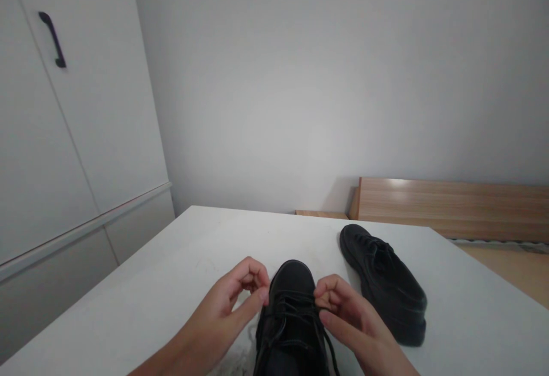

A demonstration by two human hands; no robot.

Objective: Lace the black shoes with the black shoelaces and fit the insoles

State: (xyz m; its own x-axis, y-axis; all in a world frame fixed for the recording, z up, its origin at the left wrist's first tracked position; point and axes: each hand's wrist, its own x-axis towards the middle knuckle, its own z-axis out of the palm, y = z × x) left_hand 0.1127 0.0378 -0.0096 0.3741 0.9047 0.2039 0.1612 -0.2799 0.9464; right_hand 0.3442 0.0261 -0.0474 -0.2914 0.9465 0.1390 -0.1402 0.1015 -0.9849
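Observation:
A black lace-up shoe [291,307] stands on the white table [171,273] right in front of me, toe pointing away. My left hand [234,301] is at its left side, fingers curled and pinched on a black lace [295,310]. My right hand [343,313] is at its right side, fingers likewise pinched on the lace near the eyelets. A second black shoe [386,281] lies on the table to the right, a little farther off, untouched.
A white cabinet with a black handle [54,38] stands to the left. A grey wall is behind the table. A wooden bed frame [450,204] runs along the wall at the right, beyond the table's edge.

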